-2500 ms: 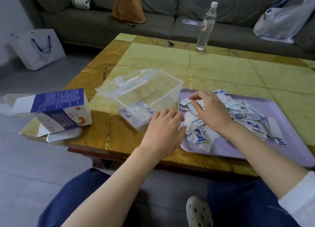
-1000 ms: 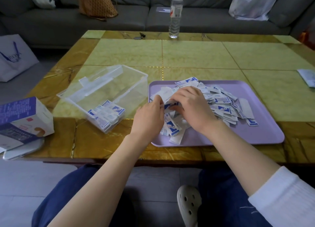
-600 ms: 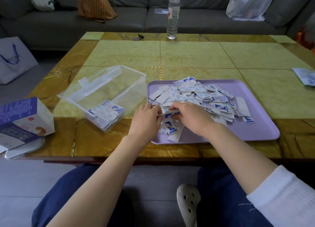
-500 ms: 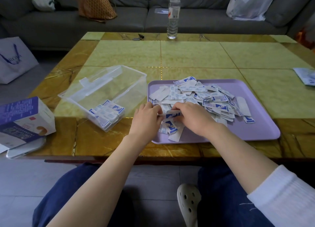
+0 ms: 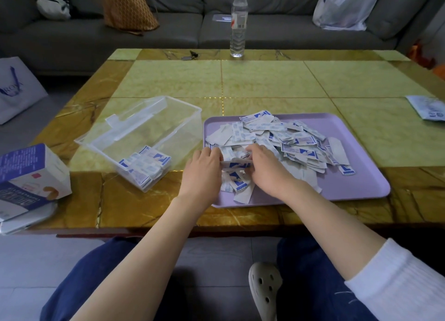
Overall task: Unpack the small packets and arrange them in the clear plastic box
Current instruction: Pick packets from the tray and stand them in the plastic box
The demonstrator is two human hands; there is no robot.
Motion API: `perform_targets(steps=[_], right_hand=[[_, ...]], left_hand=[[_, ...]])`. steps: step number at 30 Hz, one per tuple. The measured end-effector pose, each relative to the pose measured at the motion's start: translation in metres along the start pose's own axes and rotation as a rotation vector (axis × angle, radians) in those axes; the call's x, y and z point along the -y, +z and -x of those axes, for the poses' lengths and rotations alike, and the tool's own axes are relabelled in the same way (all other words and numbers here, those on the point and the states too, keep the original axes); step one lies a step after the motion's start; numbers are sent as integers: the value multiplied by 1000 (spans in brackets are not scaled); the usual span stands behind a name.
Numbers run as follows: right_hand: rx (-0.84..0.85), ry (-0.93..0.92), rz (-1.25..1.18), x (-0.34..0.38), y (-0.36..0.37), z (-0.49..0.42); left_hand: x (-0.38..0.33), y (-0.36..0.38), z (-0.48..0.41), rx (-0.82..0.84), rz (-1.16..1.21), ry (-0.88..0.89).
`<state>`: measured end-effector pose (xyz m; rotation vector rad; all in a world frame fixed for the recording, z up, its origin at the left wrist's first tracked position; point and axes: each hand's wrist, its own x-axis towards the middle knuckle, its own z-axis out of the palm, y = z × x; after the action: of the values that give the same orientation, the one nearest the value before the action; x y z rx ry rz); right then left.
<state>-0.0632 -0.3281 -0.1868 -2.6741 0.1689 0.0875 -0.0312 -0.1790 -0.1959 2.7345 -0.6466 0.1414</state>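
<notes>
Item: my left hand (image 5: 204,173) and right hand (image 5: 267,170), fingers curled, together pinching a stack of packets (image 5: 237,164) over the purple tray (image 5: 349,188). Heaped on that tray: loose packets (image 5: 289,140). A stacked row (image 5: 144,166) lies in the near corner of the clear plastic box (image 5: 144,128), just left of the tray on the tabletop (image 5: 265,79).

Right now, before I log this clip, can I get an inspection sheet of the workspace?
Surface: yellow-green marble-patterned table, glossy.
Job's things: small blue-and-white paper packets heaped on a lilac plastic tray; a neat row of them lies in the clear plastic box, lid open, left of the tray.
Clutter: blue-and-white cardboard carton at the left edge; clear water bottle at the far edge; printed paper pouch far right.
Grips: left hand and right hand each pinch an end of a few packets over the tray's near left corner.
Cables: nothing seen.
Surroundings: grey sofa behind the table; white shopping bag on the floor, left.
</notes>
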Motion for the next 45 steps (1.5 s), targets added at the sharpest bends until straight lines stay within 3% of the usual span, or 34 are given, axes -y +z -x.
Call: perform_targets(steps=[4, 10, 14, 19, 23, 27, 34, 42, 45], right_hand=[[-140, -7, -9, -1, -2, 0], [-60, -161, -114, 4, -2, 3], [-12, -67, -7, -2, 0, 3], [-7, 49, -266, 1, 0, 3], [6, -38, -346, 12, 6, 7], [19, -100, -293, 13, 11, 7], [61, -270, 98, 10, 19, 16], [21, -289, 172, 13, 26, 14], [-114, -314, 143, 13, 24, 12]], left_hand=[[1, 2, 1, -10, -65, 16], [-2, 3, 1, 60, 58, 43], [0, 1, 3, 4, -44, 17], [3, 5, 1, 27, -104, 32], [-6, 6, 3, 90, 94, 82], [-7, 4, 3, 85, 172, 91], [-7, 14, 9, 88, -264, 202], [-12, 6, 16, 116, -363, 167], [-12, 1, 14, 75, -327, 144]])
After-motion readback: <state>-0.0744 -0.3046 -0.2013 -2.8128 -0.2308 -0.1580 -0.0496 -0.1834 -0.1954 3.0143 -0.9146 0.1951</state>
